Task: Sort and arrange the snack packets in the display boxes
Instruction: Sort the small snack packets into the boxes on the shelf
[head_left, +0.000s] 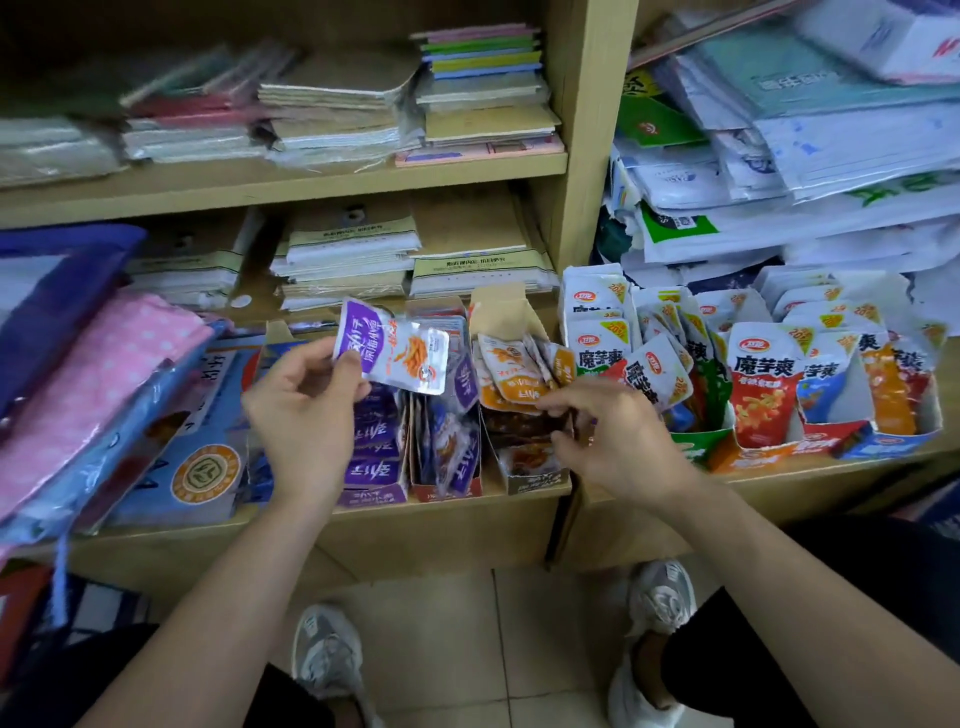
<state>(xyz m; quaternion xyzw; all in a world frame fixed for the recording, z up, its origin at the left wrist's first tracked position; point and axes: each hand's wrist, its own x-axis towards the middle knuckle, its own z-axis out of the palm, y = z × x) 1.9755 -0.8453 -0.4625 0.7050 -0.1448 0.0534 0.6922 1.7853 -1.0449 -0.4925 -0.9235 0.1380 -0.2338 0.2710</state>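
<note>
Left hand (306, 415) was raised above the purple box (371, 493), its thumb and curled fingers pinching a small fan of purple-and-silver packets (395, 351) by the left edge, so that the packets stood out up and to the right of the hand, clear of the boxes. Right hand (618, 436) reached into the orange-packet box (535, 480) from the right, fingers and thumb curled onto the dark brown packets (514, 423) in that box's front half; orange packets (511, 382) leaned just behind the fingertips. The purple box held a row of purple packets (376, 441) standing on edge, and the middle box (447, 488) between the two held more purple and bluish packets, loosely leaning. All three boxes sat side by side at the front of the shelf (447, 519). On the neighbouring shelf section to the right, a green box (696, 449), an orange box (748, 457) and a blue box (893, 441) were crammed with white packets (758, 374), some leaning across from one box to the next.
</note>
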